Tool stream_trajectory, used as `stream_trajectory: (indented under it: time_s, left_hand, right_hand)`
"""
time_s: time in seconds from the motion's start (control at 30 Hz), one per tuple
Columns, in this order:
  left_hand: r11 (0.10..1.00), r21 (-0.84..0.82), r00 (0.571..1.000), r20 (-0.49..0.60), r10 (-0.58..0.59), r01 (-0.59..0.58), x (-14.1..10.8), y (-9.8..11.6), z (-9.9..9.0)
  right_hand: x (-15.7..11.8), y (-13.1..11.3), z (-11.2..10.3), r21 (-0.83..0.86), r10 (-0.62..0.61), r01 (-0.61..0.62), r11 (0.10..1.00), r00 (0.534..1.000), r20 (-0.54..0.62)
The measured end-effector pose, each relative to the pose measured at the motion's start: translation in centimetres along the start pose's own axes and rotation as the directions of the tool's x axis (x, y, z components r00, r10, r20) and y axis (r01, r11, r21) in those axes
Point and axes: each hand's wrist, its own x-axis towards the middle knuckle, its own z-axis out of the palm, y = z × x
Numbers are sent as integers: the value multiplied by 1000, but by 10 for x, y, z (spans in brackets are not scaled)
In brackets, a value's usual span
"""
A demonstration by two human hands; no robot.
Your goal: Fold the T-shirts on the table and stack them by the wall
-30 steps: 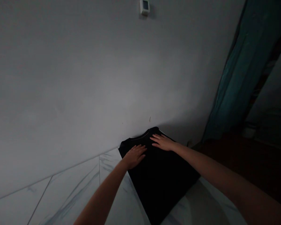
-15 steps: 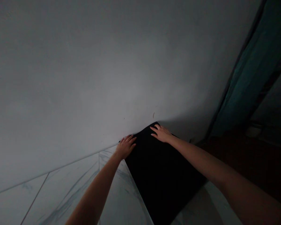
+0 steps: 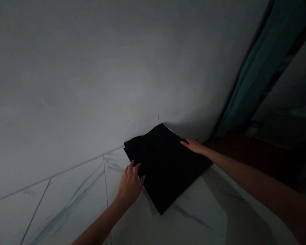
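Note:
A dark, flat, roughly rectangular black piece [image 3: 165,163], which looks like folded cloth, lies on the marble-patterned tiles [image 3: 79,197]. Its far edge is wavy and meets the wall; thin pale strips show along its left and right sides. My left hand [image 3: 130,182] rests at the left side, fingers spread and fingertips touching that edge. On the opposite side my right hand [image 3: 193,145] lies stretched out over the right edge, with some of its fingers hidden. Neither hand is closed round the black piece.
A plain grey wall [image 3: 104,75] rises behind the tiled surface. At the right hangs a teal curtain [image 3: 250,78]. Beyond the surface's right side is a dark reddish floor [image 3: 234,146], with a small pale object [image 3: 252,130] dimly visible. The light is low.
Both hands have left the far edge and drawn back towards me, my left to the left side and my right to the right side. The near end of the black piece now shows whole.

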Motion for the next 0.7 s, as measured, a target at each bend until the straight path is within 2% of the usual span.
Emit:
stream_trajectory:
  time_s: [0.03, 0.1, 0.17, 0.23, 0.3, 0.37, 0.5, 0.7]
  left_hand:
    - [997, -68, 999, -11, -40, 39, -17, 5, 0]
    - [957, -225, 982, -18, -191, 182, -43, 15, 3]
    - [853, -382, 931, 70, -358, 356, -59, 28, 8]
    - [700, -468, 841, 241, -485, 539, -63, 42, 12]
    - [568, -471, 736, 378, -562, 675, -61, 57, 15]
    - [496, -458, 669, 401, -626, 738, -55, 70, 15]
    - [476, -477, 655, 345, -673, 739, -49, 83, 15]
    - [518, -487, 687, 280, -670, 704, -50, 74, 20]
  right_hand:
    - [-19, 11, -3, -2, 34, -34, 999, 999, -4]
    - [-54, 31, -9, 2, 91, -91, 996, 994, -59]
    - [-82, 44, -16, 28, 118, -115, 993, 982, -146]
    - [-99, 51, -23, 73, 143, -131, 989, 969, -201]
    - [-106, 51, -28, 124, 200, -179, 976, 962, -186]
    - [-106, 46, -31, 164, 254, -229, 960, 955, -153]
    - [-104, 35, -31, 203, 271, -242, 949, 954, -130]
    - [-108, 37, -30, 225, 225, -193, 955, 966, -127]
